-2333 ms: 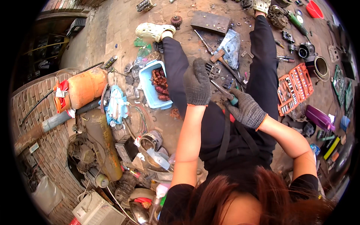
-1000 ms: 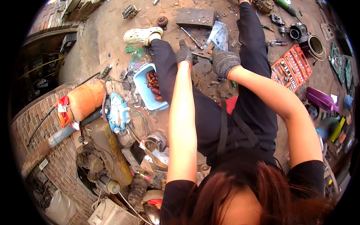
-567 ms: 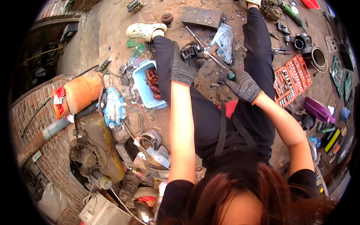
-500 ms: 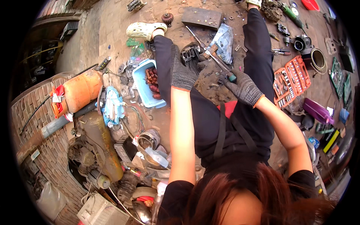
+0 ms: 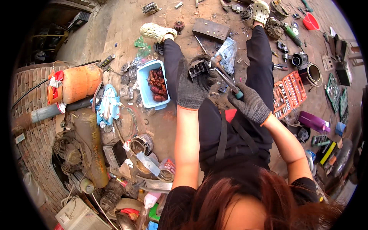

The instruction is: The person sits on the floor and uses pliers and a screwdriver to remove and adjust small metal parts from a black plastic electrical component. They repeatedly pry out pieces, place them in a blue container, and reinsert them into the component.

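Both my hands wear dark grey knit gloves. My left hand is closed round a blackened, ribbed metal machine part between my legs, its fingers along the left side. My right hand grips a screwdriver by its teal handle. Its shaft points up and left toward the part; whether the tip touches cannot be made out. Just beyond the part lie a hammer and a thin metal rod, close to a blue checked cloth.
Left of my leg stands a light blue tub of copper windings. An orange socket set lies open at right, near a purple container. A metal box and green angle grinder lie farther off. An orange gas cylinder is at left.
The view has shifted slightly. The screwdriver shaft sits lower and steeper, and my left hand has come a little nearer with the metal part in it.
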The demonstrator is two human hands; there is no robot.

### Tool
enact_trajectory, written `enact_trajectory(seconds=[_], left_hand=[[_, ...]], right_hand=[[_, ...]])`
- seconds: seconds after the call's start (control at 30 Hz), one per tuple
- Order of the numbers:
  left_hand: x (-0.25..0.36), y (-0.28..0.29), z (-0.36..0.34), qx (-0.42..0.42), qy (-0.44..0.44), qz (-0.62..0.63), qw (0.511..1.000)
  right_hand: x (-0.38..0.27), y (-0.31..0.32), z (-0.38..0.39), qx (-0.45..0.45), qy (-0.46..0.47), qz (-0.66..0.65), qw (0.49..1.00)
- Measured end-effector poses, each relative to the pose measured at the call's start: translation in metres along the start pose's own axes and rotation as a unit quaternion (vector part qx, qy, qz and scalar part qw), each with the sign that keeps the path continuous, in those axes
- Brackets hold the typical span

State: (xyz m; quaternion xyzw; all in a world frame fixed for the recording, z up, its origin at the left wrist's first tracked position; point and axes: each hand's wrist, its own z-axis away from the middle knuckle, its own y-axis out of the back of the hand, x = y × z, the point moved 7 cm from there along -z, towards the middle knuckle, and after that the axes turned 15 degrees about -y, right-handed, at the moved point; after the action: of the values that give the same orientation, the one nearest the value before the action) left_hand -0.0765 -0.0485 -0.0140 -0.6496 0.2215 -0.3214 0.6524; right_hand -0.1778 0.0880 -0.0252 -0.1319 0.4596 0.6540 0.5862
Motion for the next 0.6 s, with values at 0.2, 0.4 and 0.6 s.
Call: enact_trajectory(seconds=[0.2, 0.4, 0.6], left_hand=[[0.0, -0.033, 0.035, 0.008, 0.004, 0.024, 1.0], [0.002, -0.058, 0.062, -0.034, 0.023, 0.106, 0.994], [0.007, -0.047, 0.062, -0.006, -0.056, 0.018, 0.998]], right_hand=[[-0.022, -0.003, 0.043, -0.032, 0.009, -0.061, 0.998], [-0.037, -0.005, 0.076, -0.042, 0.046, -0.083, 0.995], [-0.043, 0.009, 0.07, -0.051, 0.04, -0.121, 0.991]])
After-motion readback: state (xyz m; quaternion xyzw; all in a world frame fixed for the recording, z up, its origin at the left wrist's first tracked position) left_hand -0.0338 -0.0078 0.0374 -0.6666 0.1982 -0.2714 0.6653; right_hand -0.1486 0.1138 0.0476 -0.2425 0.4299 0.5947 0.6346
